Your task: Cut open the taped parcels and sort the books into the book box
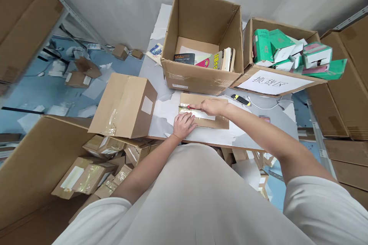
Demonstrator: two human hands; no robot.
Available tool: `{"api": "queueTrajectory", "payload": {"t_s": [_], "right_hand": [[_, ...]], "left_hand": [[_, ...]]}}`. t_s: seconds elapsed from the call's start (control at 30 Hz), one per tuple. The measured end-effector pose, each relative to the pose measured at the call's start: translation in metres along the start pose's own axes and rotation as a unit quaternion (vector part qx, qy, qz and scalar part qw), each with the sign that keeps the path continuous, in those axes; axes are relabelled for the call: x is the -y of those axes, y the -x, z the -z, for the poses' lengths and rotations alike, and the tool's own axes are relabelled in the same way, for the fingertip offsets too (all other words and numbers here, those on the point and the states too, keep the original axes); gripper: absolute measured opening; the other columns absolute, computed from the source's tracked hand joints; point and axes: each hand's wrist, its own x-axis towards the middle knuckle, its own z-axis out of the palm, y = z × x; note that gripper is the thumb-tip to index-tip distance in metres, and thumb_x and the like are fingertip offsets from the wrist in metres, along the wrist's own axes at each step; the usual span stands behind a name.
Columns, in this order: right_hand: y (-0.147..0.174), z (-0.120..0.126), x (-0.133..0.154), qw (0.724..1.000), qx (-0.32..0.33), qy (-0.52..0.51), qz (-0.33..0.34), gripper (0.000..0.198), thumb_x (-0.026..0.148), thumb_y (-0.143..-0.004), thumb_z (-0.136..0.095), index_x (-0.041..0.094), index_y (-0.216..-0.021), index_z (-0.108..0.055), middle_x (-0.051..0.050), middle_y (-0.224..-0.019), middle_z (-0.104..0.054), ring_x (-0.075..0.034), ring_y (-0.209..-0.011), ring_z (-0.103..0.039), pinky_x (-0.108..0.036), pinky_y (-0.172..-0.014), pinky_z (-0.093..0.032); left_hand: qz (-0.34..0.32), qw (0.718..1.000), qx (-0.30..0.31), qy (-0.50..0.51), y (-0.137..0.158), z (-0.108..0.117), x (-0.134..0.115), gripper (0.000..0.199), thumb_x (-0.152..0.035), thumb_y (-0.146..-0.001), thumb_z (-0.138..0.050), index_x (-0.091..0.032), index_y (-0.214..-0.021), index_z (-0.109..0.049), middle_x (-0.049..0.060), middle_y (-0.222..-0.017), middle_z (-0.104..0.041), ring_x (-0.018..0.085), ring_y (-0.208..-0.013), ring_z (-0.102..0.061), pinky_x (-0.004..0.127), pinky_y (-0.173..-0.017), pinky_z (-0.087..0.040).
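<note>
A flat cardboard parcel [206,122] with clear tape and a white label lies on the table before me. My left hand [184,125] rests on its near left part, fingers laid over the taped surface. In my right hand [212,106] is a slim red box cutter [189,106], its blade pointing left along the parcel's taped top, with the index finger stretched along it. Most of its handle is hidden by the fingers. Just behind the right wrist lies a yellow and black utility knife [240,100].
Behind the parcel stands an open carton [198,78] holding several books; right of it, a carton [250,69] heaped with green-covered boxes. A closed box [122,103] stands at left. Several taped parcels [90,176] fill a large bin below. A white cable [266,107] lies at right.
</note>
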Motion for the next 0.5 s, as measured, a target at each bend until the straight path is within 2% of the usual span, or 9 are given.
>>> {"api": "queueTrajectory", "payload": {"t_s": [0.2,0.37,0.5], "right_hand": [[-0.0076,0.0060,0.0055,1.000,0.007,-0.001,0.017,0.064,0.016,-0.091,-0.042,0.033,-0.150,-0.024,-0.008,-0.103,-0.072,-0.017,-0.076,-0.066,-0.023,-0.059,-0.037],[-0.0005,0.0082,0.0068,1.000,-0.001,-0.010,0.012,0.058,0.017,-0.092,-0.042,0.030,-0.148,-0.032,-0.009,-0.109,-0.071,-0.017,-0.078,-0.067,-0.023,-0.064,-0.040],[-0.0035,0.0086,0.0070,0.999,-0.001,-0.010,0.033,0.061,0.015,-0.091,-0.043,0.030,-0.149,-0.028,-0.008,-0.112,-0.070,-0.018,-0.085,-0.067,-0.024,-0.067,-0.042]], "left_hand": [[0.001,1.000,0.001,-0.010,-0.0004,0.0000,-0.0003,0.034,-0.044,-0.088,-0.054,-0.023,-0.111,-0.066,0.008,-0.112,-0.069,0.025,-0.110,-0.060,0.040,-0.090,-0.039],[0.003,1.000,0.001,-0.006,-0.0002,-0.0009,0.0000,0.034,-0.045,-0.087,-0.055,-0.023,-0.112,-0.066,0.008,-0.113,-0.069,0.025,-0.110,-0.060,0.040,-0.090,-0.039],[0.003,1.000,-0.014,-0.002,0.0000,-0.0027,-0.0002,0.033,-0.044,-0.087,-0.056,-0.023,-0.110,-0.066,0.007,-0.111,-0.070,0.024,-0.109,-0.060,0.040,-0.090,-0.038]]}}
